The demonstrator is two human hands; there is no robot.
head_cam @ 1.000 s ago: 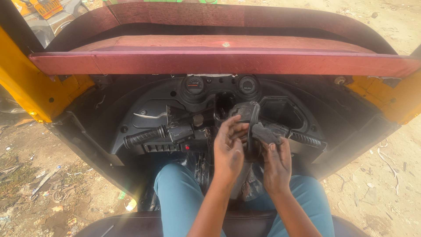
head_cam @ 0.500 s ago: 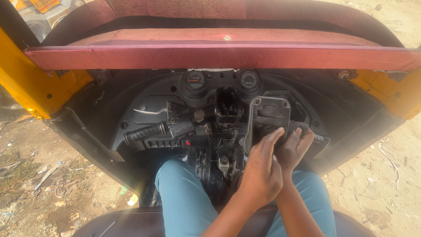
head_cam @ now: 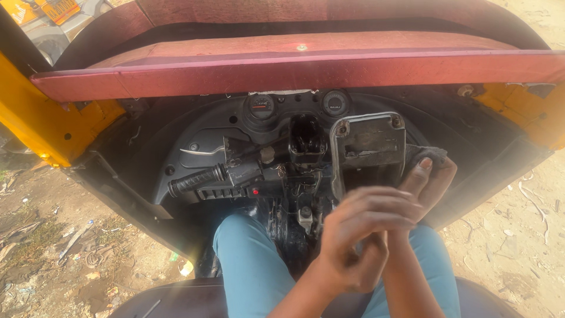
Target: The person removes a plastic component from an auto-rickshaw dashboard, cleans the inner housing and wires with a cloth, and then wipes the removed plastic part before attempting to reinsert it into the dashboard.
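Teal trousers [head_cam: 253, 265] are seen nearest, covering both knees on a dark seat [head_cam: 176, 297]. Just above the knees the left hand [head_cam: 362, 235] is held in the air, its grip loosely curled with the fingers bent inward; nothing can be seen inside it, though the blur makes this hard to judge. Behind it the right hand [head_cam: 432, 179] is raised with fingers straight and pressed against a grey rag [head_cam: 426, 154], which is pinned to the right edge of a metal cover plate [head_cam: 368, 147]. That plate is stood upright in front of the handlebar column, right of the black centre block [head_cam: 307, 138]. To the left a ribbed black handlebar handle [head_cam: 197, 179] is seen, with a switch box [head_cam: 244, 174] beside it. Two round gauges [head_cam: 297, 105] are set in the dark dashboard beyond. Farther off, a dark red padded ledge [head_cam: 294, 68] is stretched across, flanked by yellow body panels [head_cam: 41, 126]. Sandy, littered ground [head_cam: 47, 241] is visible at both sides.
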